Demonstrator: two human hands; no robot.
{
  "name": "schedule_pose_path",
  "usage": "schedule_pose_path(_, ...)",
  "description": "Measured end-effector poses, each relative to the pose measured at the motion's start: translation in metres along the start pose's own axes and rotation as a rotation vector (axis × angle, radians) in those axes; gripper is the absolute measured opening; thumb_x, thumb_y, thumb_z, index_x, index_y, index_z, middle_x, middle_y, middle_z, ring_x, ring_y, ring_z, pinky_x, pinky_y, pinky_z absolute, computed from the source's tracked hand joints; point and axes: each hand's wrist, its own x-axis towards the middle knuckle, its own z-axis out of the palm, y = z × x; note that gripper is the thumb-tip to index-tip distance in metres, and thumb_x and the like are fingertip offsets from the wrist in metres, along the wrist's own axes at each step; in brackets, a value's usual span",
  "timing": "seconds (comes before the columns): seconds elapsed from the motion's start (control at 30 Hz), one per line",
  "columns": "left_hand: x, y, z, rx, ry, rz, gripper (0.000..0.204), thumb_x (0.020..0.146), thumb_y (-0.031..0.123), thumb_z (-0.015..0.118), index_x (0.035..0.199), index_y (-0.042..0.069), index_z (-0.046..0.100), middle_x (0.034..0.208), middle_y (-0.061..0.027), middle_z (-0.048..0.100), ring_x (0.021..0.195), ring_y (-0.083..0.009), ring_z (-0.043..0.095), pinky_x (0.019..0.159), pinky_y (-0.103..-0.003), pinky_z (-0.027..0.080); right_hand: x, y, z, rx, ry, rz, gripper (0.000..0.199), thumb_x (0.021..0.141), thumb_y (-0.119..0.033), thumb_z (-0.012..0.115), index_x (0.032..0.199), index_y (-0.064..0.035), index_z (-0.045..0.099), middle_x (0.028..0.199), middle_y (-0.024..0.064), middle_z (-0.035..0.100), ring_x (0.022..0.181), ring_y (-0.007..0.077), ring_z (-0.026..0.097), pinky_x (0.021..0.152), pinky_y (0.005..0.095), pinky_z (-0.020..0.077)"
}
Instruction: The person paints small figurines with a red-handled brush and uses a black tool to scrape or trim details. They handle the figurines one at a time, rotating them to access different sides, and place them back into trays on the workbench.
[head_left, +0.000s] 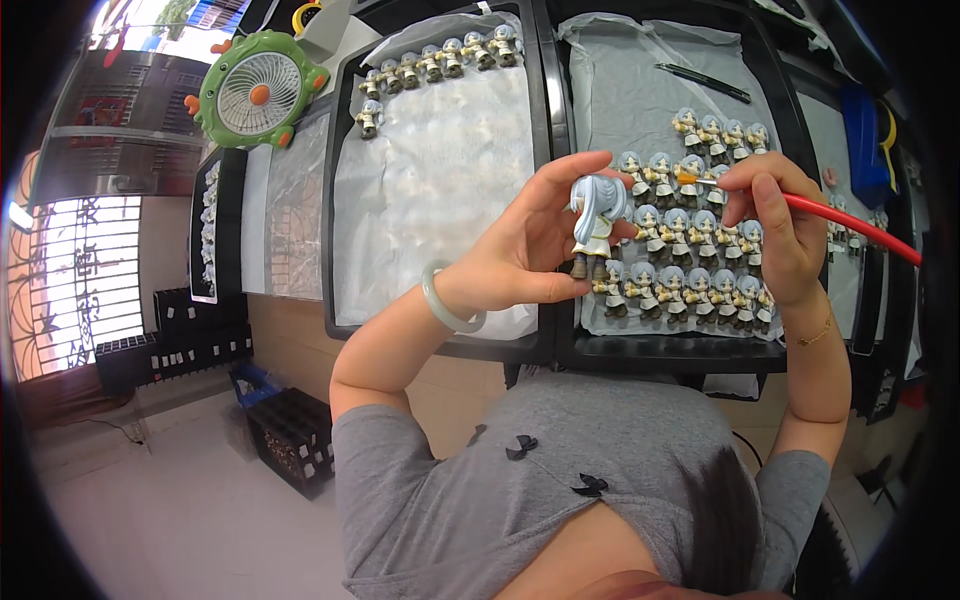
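My left hand [520,250] holds up a small figurine [596,222] with long pale-blue hair and a cream outfit, gripped by its legs between thumb and fingers. My right hand [775,225] grips a red-handled paintbrush [850,225]; its orange-tipped bristles sit just right of the figurine's head. Behind both hands, several matching figurines [690,260] stand in rows on the white-lined black tray [660,350] on the right.
A second black tray [440,335] on the left carries a row of figurines [440,58] along its far edge. A green desk fan [258,90] stands at the back left. Dark pens [703,82] lie on the right tray. Black crates [290,435] sit on the floor.
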Motion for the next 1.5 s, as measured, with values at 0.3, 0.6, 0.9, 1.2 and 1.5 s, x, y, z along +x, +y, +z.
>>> schedule_pose_path(0.3,-0.001,-0.001,0.000,-0.169,-0.034,-0.042,0.083,0.050,-0.011,0.058,0.121,0.018,0.025,0.127,-0.0149,0.033,0.109,-0.0318,0.045,0.094,-0.039,0.035,0.001,0.004,0.000,-0.014,-0.022,0.010,0.025,0.088,-0.016,0.042,0.080,0.0021,0.057,0.071,0.0054,0.055,0.056,0.0068,0.049,0.051,0.0188,0.0399)
schedule_pose_path(0.6,-0.001,-0.013,-0.007,0.232,-0.108,0.163,0.075,0.056,-0.009,0.059,0.119,0.016,0.026,0.124,-0.0174,0.034,0.114,-0.0249,0.038,0.092,-0.037,0.033,0.001,0.005,-0.001,-0.032,-0.049,0.011,0.025,0.088,-0.016,0.041,0.081,0.0025,0.057,0.072,0.0057,0.055,0.056,0.0070,0.050,0.052,0.0188,0.0400)
schedule_pose_path(0.9,0.000,-0.019,-0.008,0.579,-0.065,0.326,0.066,0.058,-0.004,0.061,0.116,0.007,0.031,0.117,-0.0143,0.038,0.111,-0.0240,0.037,0.092,-0.037,0.030,0.000,0.006,0.001,-0.018,-0.039,0.034,0.025,0.088,-0.015,0.041,0.082,0.0025,0.058,0.070,0.0052,0.054,0.056,0.0068,0.049,0.053,0.0190,0.0395)
schedule_pose_path(1.2,-0.005,-0.009,-0.002,1.242,0.125,0.331,0.064,0.047,0.016,0.072,0.105,0.005,0.047,0.089,-0.0098,0.043,0.084,-0.0253,0.042,0.075,-0.033,0.033,0.000,0.006,0.004,-0.054,-0.057,0.040,0.026,0.088,-0.017,0.041,0.081,0.0020,0.058,0.067,0.0043,0.053,0.056,0.0065,0.049,0.053,0.0188,0.0381)
schedule_pose_path(1.5,-0.007,-0.009,0.000,1.381,0.167,0.258,0.059,0.045,0.027,0.071,0.095,0.006,0.049,0.081,-0.0081,0.044,0.079,-0.0250,0.043,0.070,-0.033,0.029,0.000,0.000,0.013,-0.076,-0.327,-0.152,0.023,0.084,-0.022,0.049,0.080,-0.0016,0.059,0.061,0.0050,0.055,0.054,0.0140,0.051,0.052,0.0242,0.0381)
